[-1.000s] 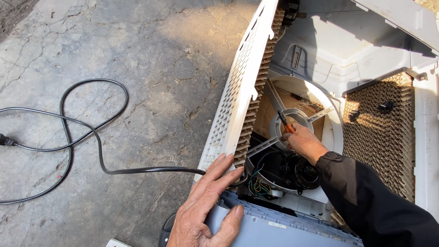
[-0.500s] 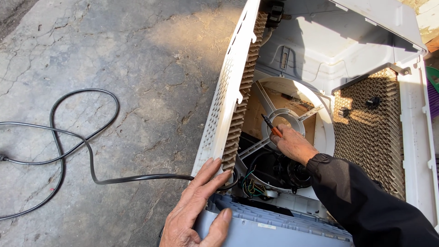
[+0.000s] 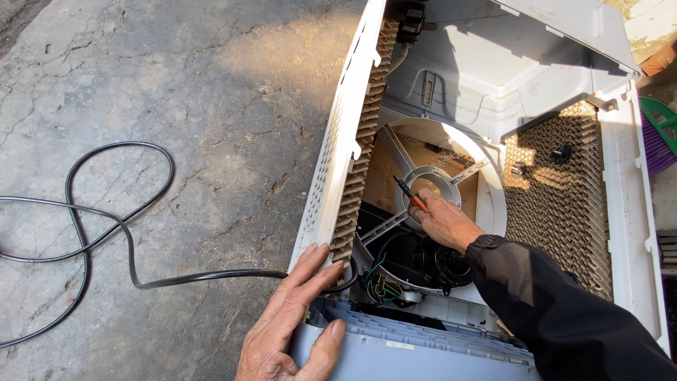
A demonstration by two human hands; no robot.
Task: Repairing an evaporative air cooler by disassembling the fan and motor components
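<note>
A white air cooler (image 3: 331,176) lies on its side on the concrete with its inside exposed. My right hand (image 3: 444,220) reaches into it and grips a screwdriver (image 3: 410,194) with an orange handle, its dark tip pointing at the round fan mount ring (image 3: 431,176). My left hand (image 3: 293,321) rests flat on the cooler's near corner, fingers spread over the side wall and the grey-blue base panel (image 3: 409,349). A black motor (image 3: 423,261) and coloured wires (image 3: 381,286) sit just below my right hand.
A black power cord (image 3: 127,240) loops across the cracked concrete on the left and runs into the cooler. Brown honeycomb cooling pads (image 3: 557,190) line both side walls. A green and purple object (image 3: 659,134) lies at the right edge.
The view has shifted a little, so the cooler sits further left and lower in frame. My right hand has stayed on the fan mount with the screwdriver; my left hand has kept its hold on the corner.
</note>
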